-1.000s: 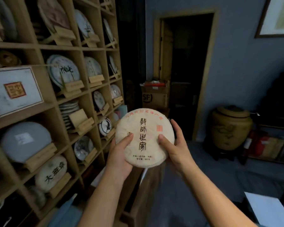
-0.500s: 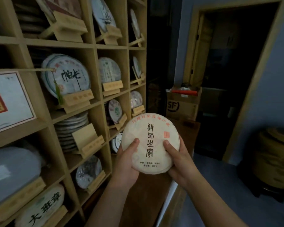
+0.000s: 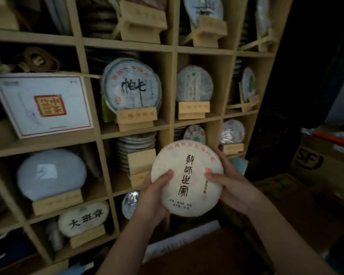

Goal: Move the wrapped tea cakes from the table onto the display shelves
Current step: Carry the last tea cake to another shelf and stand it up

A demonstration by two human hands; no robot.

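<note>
Both hands hold a round tea cake (image 3: 187, 178) upright before the wooden shelves (image 3: 127, 46). The left hand (image 3: 154, 195) grips its lower left edge, thumb on the face; the right hand (image 3: 230, 187) clasps the right edge, thumb likewise in front. Its cream paper wrapper bears black brush characters down the middle, a red arc of small characters along the top and fine print below.
</note>
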